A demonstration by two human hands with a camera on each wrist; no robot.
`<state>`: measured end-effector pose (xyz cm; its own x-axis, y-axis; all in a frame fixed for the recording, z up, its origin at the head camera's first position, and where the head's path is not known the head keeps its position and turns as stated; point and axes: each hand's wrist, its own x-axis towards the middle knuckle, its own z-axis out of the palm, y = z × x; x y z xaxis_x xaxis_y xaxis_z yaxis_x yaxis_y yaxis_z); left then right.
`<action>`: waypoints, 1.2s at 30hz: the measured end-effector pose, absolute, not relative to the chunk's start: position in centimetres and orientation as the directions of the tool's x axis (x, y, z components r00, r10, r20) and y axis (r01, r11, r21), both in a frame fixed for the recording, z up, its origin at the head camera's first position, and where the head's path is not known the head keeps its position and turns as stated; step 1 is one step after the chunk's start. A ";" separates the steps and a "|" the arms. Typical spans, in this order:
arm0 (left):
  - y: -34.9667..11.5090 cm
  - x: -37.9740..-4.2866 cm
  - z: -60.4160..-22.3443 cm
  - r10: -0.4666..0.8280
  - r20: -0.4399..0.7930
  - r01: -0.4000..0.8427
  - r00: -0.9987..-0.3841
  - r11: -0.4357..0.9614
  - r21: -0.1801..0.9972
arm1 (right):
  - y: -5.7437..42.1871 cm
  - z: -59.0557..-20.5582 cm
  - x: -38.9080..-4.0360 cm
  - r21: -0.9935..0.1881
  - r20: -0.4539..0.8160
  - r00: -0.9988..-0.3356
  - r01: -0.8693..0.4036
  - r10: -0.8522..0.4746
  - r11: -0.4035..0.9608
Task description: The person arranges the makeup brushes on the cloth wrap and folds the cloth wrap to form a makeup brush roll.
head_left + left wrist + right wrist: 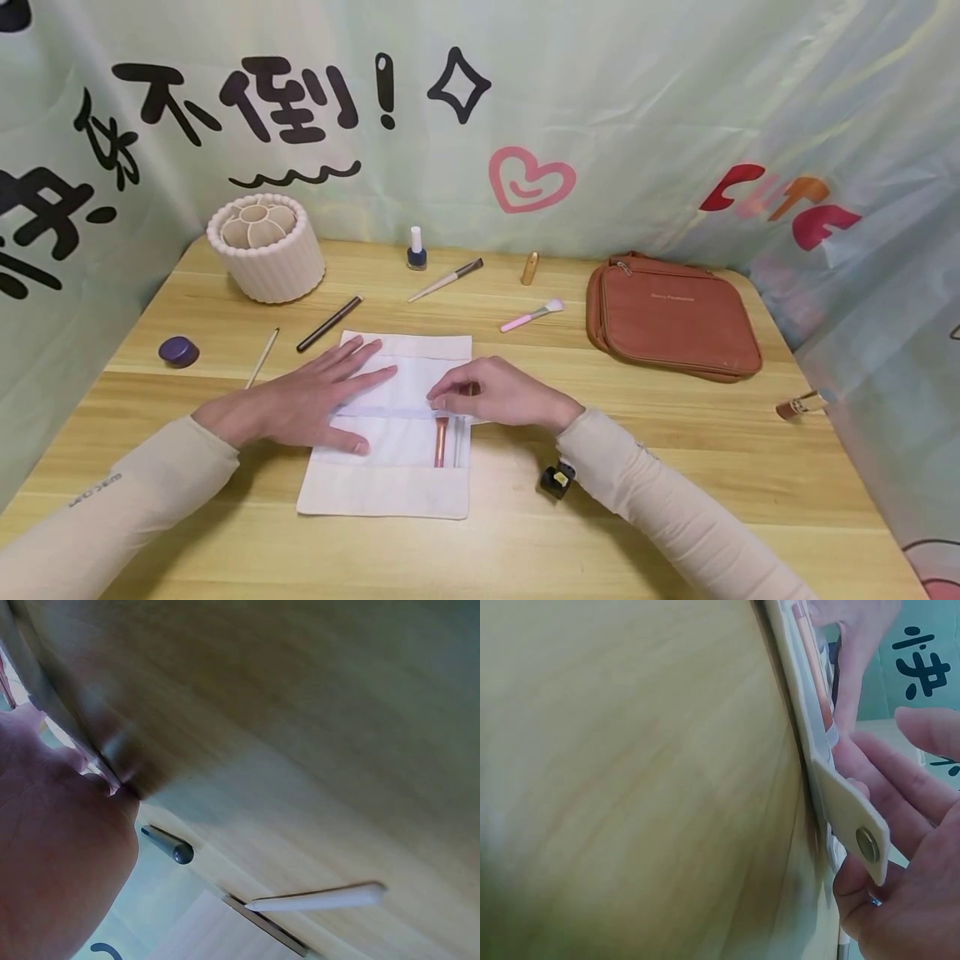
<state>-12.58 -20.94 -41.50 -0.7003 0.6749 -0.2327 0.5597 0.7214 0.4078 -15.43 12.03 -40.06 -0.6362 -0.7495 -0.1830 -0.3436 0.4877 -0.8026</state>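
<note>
A white fabric brush roll (pixel 382 492) lies unfolded on the table. Across its upper part my left hand (pixel 315 396) rests with fingers spread. In the left wrist view that hand's palm (pixel 64 840) fills the left edge. My right hand (pixel 510 392) pinches the edge of the roll's thin inner flap (pixel 390 412), near its right side. Below those fingertips, a copper-coloured makeup brush (pixel 440 446) sits in the roll, its upper end hidden. A strap with a metal snap (pixel 866 844) sticks out beside the right hand in the right wrist view.
Behind the roll lie a dark pen (pixel 330 323), a light-handled brush (pixel 446 280), a pink brush (pixel 531 316), a gold tube (pixel 530 268) and nail polish (pixel 417 254). A ribbed holder (pixel 273 262), purple jar (pixel 178 352) and thin stick (pixel 262 358) stand left; a brown case (pixel 678 321) and small tube (pixel 802 405) right.
</note>
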 end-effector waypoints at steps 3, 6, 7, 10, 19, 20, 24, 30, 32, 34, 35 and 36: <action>-20.9 -12.6 -41.5 0.675 -0.231 0.562 -0.701 0.722 0.405 | 12.2 -40.0 -15.5 -0.810 -0.197 -0.640 -0.321 -0.743 0.491; -20.9 -12.6 -41.5 0.676 -0.231 0.562 -0.700 0.721 0.406 | 12.5 -40.0 -15.6 -0.820 -0.214 -0.630 -0.299 -0.746 0.488; -20.9 -12.5 -41.5 0.676 -0.229 0.562 -0.700 0.720 0.407 | 12.6 -40.0 -15.7 -0.824 -0.217 -0.623 -0.296 -0.752 0.483; -20.9 -12.5 -41.5 0.678 -0.225 0.562 -0.700 0.718 0.411 | 12.9 -39.9 -15.9 -0.831 -0.225 -0.604 -0.291 -0.764 0.475; -20.9 -12.5 -41.4 0.675 -0.232 0.558 -0.700 0.720 0.413 | 14.5 -38.9 -17.2 -0.817 -0.141 -0.786 -0.251 -0.602 0.519; -20.9 -12.5 -41.4 0.675 -0.233 0.556 -0.700 0.720 0.415 | 14.8 -38.8 -17.5 -0.818 -0.136 -0.821 -0.223 -0.554 0.530; -20.9 -12.5 -41.4 0.678 -0.228 0.557 -0.699 0.716 0.421 | 16.2 -38.5 -18.7 -0.833 -0.143 -0.915 -0.094 -0.377 0.545; -21.0 -12.4 -41.5 0.686 -0.213 0.569 -0.696 0.708 0.419 | 18.1 -39.0 -20.2 -0.805 -0.203 -0.953 0.031 -0.226 0.592; -21.1 -12.4 -41.6 0.688 -0.210 0.572 -0.694 0.705 0.420 | 18.6 -39.3 -20.6 -0.768 -0.223 -0.951 0.038 -0.212 0.639; -21.1 -12.5 -41.6 0.690 -0.208 0.572 -0.693 0.703 0.423 | 18.9 -39.5 -20.8 -0.735 -0.241 -0.948 0.040 -0.206 0.677; -21.1 -12.5 -41.6 0.691 -0.207 0.573 -0.693 0.702 0.424 | 19.0 -39.6 -20.9 -0.722 -0.244 -0.948 0.035 -0.206 0.691; -21.1 -12.5 -41.6 0.691 -0.207 0.573 -0.693 0.702 0.424 | 19.0 -39.6 -21.0 -0.714 -0.241 -0.947 0.024 -0.213 0.700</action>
